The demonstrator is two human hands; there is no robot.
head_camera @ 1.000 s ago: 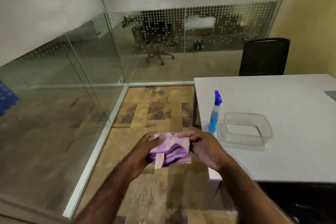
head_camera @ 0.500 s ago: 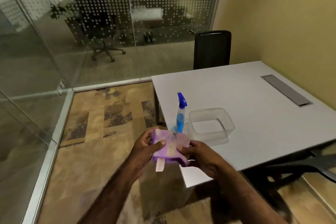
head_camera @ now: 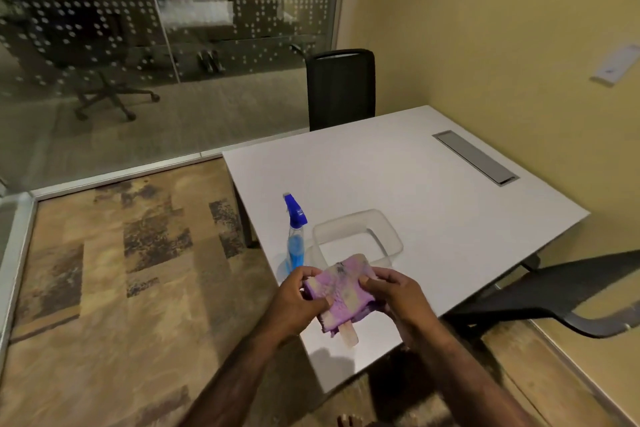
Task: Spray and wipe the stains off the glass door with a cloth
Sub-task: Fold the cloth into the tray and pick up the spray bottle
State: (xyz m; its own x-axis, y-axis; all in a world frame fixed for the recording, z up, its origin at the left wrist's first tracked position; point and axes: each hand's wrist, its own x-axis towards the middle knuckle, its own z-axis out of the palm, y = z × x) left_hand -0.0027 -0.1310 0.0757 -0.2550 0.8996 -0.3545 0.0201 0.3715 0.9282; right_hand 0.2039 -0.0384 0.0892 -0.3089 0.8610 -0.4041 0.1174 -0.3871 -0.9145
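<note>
A folded purple cloth (head_camera: pixel 341 291) with dark smudges and a pale tag is held over the near corner of the white table (head_camera: pixel 398 191). My left hand (head_camera: pixel 294 302) grips its left edge and my right hand (head_camera: pixel 398 295) grips its right edge. A blue spray bottle (head_camera: pixel 295 236) stands upright on the table just beyond my left hand, untouched. A glass wall (head_camera: pixel 156 55) with a dotted frosted band runs along the back; only a sliver of glass shows at the far left edge.
A clear plastic tub (head_camera: pixel 358 236) sits on the table beside the bottle. A black chair (head_camera: pixel 341 87) stands behind the table and another black chair (head_camera: pixel 561 298) at the right. A grey cable flap (head_camera: pixel 474 156) lies near the yellow wall. Patterned carpet covers the floor on the left.
The view has swung right, away from the left glass panel and toward the table. Both hands with the cloth have come over the table corner, and the cloth has been refolded.
</note>
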